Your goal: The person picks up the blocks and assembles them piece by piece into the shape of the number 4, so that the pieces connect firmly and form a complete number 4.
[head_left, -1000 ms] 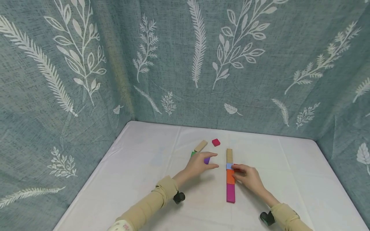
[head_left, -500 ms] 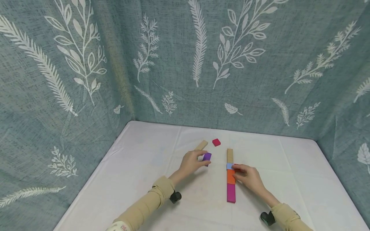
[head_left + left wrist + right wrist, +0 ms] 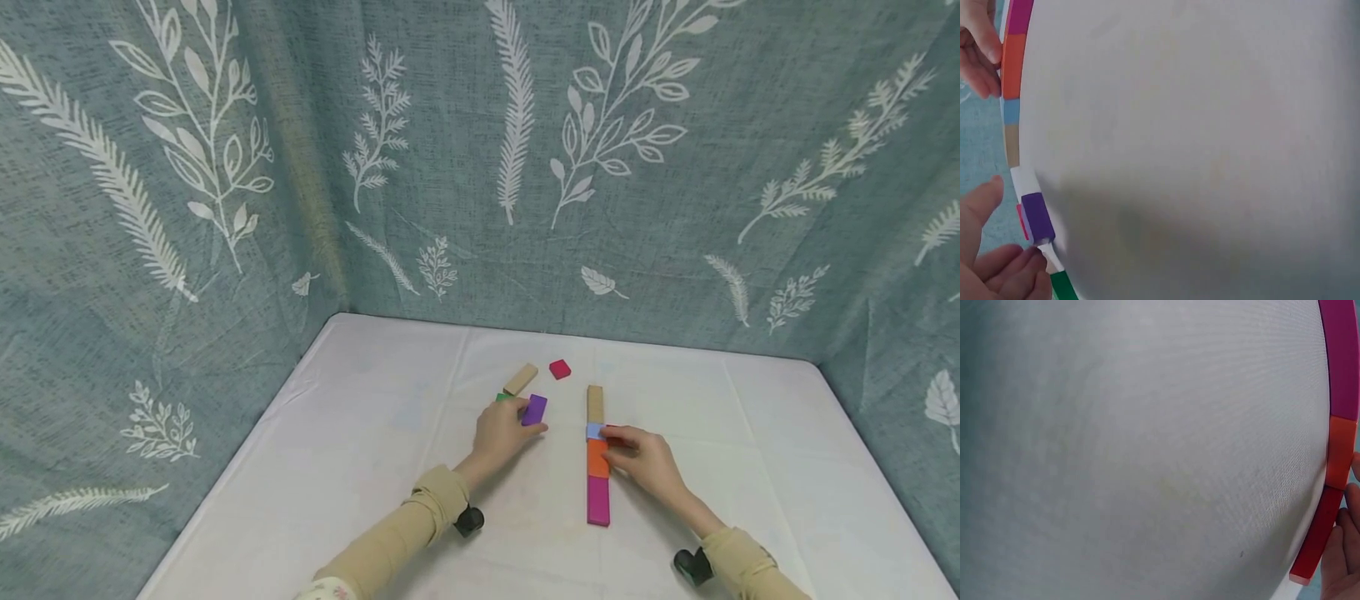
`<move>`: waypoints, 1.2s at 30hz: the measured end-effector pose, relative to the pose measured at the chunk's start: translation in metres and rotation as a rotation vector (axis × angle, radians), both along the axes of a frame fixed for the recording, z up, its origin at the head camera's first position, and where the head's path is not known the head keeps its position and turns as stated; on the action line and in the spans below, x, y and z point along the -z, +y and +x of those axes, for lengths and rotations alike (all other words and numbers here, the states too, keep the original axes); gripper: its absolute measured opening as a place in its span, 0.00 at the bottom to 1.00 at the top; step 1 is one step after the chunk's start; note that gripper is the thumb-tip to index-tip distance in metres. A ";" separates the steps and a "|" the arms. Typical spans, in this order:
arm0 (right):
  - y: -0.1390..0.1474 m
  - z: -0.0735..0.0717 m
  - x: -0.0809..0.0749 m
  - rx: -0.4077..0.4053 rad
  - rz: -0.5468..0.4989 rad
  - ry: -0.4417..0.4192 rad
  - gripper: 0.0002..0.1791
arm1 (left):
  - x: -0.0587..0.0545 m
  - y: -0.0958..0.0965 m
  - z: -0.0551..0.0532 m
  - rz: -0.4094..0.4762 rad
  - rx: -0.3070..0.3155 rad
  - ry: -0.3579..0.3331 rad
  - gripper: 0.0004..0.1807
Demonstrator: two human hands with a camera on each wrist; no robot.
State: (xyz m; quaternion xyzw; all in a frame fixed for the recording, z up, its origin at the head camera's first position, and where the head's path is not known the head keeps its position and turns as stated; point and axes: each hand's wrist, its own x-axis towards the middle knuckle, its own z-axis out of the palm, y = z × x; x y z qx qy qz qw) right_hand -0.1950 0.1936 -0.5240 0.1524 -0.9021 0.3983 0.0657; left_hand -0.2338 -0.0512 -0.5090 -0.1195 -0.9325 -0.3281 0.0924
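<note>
My left hand (image 3: 501, 437) is at a purple block (image 3: 535, 409), fingers by its left side and thumb near its front end. In the left wrist view the thumb stands apart from the purple block (image 3: 1037, 217). Part of a green block (image 3: 504, 397) shows behind this hand. My right hand (image 3: 651, 465) rests at the row's right side, fingertips on a red block (image 3: 1317, 534) and thumb by an orange block (image 3: 597, 458). The fingers partly hide the red block in the head view. A light blue block (image 3: 594, 431) lies between the orange one and a wooden block (image 3: 595, 404).
At the row's near end lies a magenta block (image 3: 597, 501). Beyond my left hand are a loose wooden block (image 3: 521, 379) and a small crimson block (image 3: 560, 369). A white cloth covers the table (image 3: 375, 400); a patterned curtain (image 3: 450, 167) hangs behind it.
My left hand drew back leftward, then came to the purple block, which now sits slightly turned. The green block shows again behind the hand. My right hand has stayed in place.
</note>
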 end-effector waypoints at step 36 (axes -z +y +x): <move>0.003 -0.003 0.000 0.000 0.003 -0.020 0.19 | 0.007 0.012 0.003 0.054 -0.121 0.044 0.17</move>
